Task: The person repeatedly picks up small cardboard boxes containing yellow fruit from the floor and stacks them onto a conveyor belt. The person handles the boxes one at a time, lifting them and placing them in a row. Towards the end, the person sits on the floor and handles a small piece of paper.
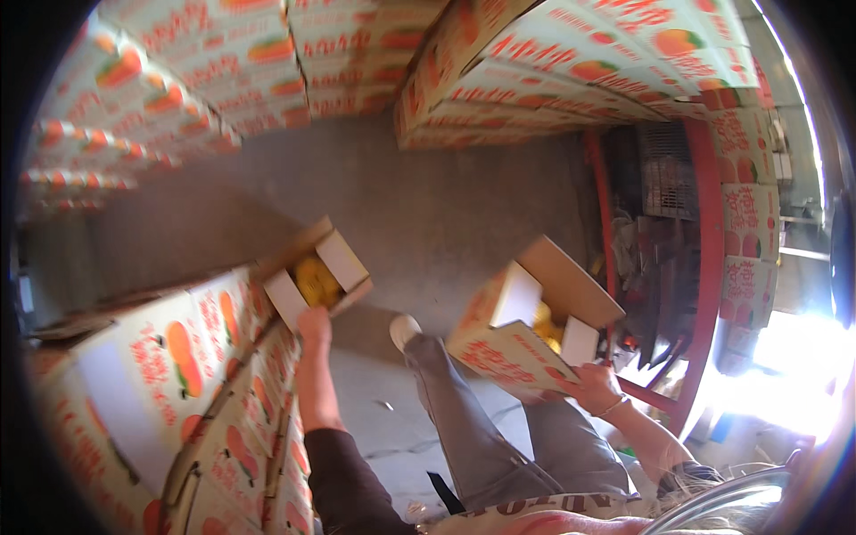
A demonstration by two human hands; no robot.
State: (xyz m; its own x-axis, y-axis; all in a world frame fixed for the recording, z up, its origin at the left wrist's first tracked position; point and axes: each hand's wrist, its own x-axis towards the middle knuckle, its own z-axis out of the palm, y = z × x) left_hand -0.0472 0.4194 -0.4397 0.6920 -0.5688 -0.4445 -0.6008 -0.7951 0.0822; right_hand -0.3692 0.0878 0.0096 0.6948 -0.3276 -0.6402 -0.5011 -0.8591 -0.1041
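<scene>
In my left hand [314,326] is the near side of a small open cardboard box [343,259], its white flaps spread and yellow fruit [317,282] showing inside. It is beside the stacked boxes at the left. My right hand [597,389] grips the near edge of a second open carton [515,358], printed in red and tilted above my legs. Its brown lid flap stands raised, and yellow fruit [548,329] is partly visible between the white flaps. The fingers under both boxes are partly hidden.
Stacked printed cartons [160,374] rise close at the left. More carton stacks stand along the far side [221,60] and at the upper right [562,73]. A red metal frame [705,267] with items inside borders the right. Grey concrete floor [428,221] lies between them.
</scene>
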